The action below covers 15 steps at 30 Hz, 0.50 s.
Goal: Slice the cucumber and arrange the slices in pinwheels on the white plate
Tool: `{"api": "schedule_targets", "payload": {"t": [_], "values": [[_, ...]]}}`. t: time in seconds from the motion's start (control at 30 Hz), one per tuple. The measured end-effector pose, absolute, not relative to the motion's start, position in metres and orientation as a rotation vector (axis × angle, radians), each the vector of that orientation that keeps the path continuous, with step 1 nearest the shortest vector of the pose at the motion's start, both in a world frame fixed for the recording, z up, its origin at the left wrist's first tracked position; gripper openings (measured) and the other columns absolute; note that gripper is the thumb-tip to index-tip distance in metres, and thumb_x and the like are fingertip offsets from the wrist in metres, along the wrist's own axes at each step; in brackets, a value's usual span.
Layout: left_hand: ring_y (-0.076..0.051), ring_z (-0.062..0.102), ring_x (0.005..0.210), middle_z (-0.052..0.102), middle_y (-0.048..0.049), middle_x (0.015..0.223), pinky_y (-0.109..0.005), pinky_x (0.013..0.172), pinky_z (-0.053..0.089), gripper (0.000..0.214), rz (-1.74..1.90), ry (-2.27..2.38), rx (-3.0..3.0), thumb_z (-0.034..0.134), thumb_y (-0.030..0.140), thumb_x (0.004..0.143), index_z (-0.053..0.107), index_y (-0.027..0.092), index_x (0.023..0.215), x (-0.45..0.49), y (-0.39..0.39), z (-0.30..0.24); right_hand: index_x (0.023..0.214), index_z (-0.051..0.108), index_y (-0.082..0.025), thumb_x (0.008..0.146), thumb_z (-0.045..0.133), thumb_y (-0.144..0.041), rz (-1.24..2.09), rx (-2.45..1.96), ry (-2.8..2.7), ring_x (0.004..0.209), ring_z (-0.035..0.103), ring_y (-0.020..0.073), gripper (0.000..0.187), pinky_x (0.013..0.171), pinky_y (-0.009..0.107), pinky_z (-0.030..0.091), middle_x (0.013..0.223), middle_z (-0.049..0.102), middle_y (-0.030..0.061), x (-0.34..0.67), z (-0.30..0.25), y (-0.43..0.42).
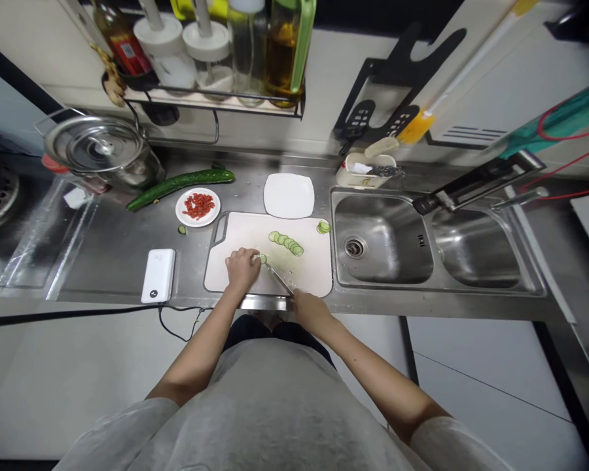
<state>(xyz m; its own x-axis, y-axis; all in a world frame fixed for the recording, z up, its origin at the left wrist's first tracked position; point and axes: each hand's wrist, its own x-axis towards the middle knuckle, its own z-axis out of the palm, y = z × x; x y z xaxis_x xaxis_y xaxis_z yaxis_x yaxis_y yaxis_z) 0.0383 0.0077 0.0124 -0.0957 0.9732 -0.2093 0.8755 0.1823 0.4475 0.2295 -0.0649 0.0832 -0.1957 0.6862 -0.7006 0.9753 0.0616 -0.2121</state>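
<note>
On the white cutting board (230,229), my left hand (243,269) has its fingers closed at a small piece of cucumber (263,259). My right hand (313,313) grips the handle of a knife (279,279), whose blade slants up and left to that piece. Above the blade lies an overlapping row of cucumber slices (285,243). A few more slices (323,227) are gathered at the board's upper right corner. Just behind the board is a white square plate (288,195). Most of the knife handle is hidden in my fist.
Left of the board are a round plate (179,209) of chopped red pieces, a whole cucumber (177,186), a lidded pot (103,154) and a white power bank (158,275) with a cable. A double sink (383,239) lies right. Bottles stand on a rack (216,99) above.
</note>
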Motion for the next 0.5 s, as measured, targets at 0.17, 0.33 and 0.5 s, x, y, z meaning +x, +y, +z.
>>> {"api": "schedule_targets", "payload": {"t": [0.17,0.33,0.5], "values": [[-0.027,0.054,0.103,0.066,-0.0049,0.103,-0.039,0.086,0.035,0.015,0.281,2.013,1.729,0.058,0.029,0.082,0.066,0.026,0.094,0.042,0.01,0.015,0.118,0.054,-0.015,0.092,0.037,-0.016,-0.963,1.652,1.952,0.098,0.064,0.0254,0.031,0.073,0.03,0.042,0.102,0.068,0.0151,0.24,0.091,-0.066],[-0.018,0.061,0.086,0.07,0.002,0.087,-0.032,0.082,0.038,0.009,0.402,1.961,1.504,0.059,0.03,0.081,0.063,0.026,0.088,0.025,0.006,0.016,0.113,0.058,-0.016,0.093,0.037,-0.017,-0.986,1.625,1.968,0.098,0.063,0.0231,0.029,0.071,0.027,0.038,0.102,0.068,0.0135,0.247,0.1,-0.059],[-0.014,0.063,0.08,0.071,0.0017,0.088,-0.027,0.076,0.04,0.017,0.369,2.057,1.405,0.058,0.036,0.082,0.063,0.024,0.094,-0.012,-0.004,0.012,0.107,0.06,-0.016,0.093,0.038,-0.016,-1.013,1.632,1.997,0.091,0.063,0.0215,0.026,0.066,0.026,0.035,0.101,0.068,0.0119,0.251,0.097,-0.057]]}}
